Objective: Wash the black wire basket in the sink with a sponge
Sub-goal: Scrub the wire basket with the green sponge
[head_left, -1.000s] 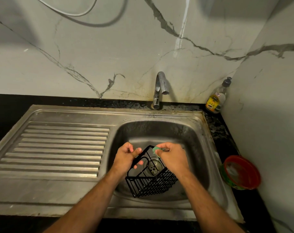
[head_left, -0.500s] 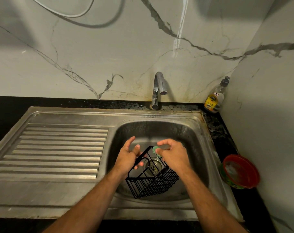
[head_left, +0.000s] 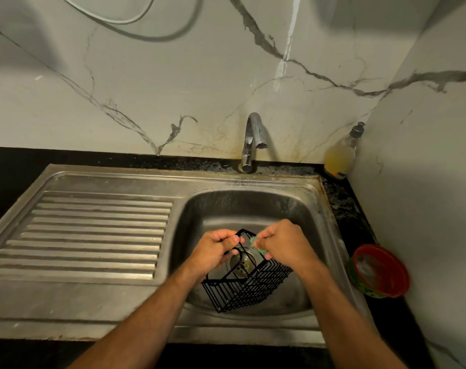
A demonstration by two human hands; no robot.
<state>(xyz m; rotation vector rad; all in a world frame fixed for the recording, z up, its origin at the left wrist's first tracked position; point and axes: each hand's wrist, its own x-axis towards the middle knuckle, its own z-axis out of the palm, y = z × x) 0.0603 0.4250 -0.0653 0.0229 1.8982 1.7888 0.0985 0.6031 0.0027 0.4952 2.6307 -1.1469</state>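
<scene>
Head view: black wire basket (head_left: 246, 284) held tilted over sink (head_left: 253, 206) drain. Rim strap gripped by left hand (head_left: 213, 253); green sponge (head_left: 259, 247) pinched in right hand (head_left: 282, 245), pressed against upper rim. Tap (head_left: 253, 141) seen dry. Advised: basket steadied firmly, each wire rubbed along its length, basket rotated for underside.

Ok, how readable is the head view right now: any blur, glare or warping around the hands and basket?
Head view: dim, warm light; the left hand and right hand are slightly motion-blurred, the black wire basket stays legible. The sponge shows only as a soft green sliver. Glare streaks the wall above the tap; wide-angle warping bends the sink edges.
</scene>
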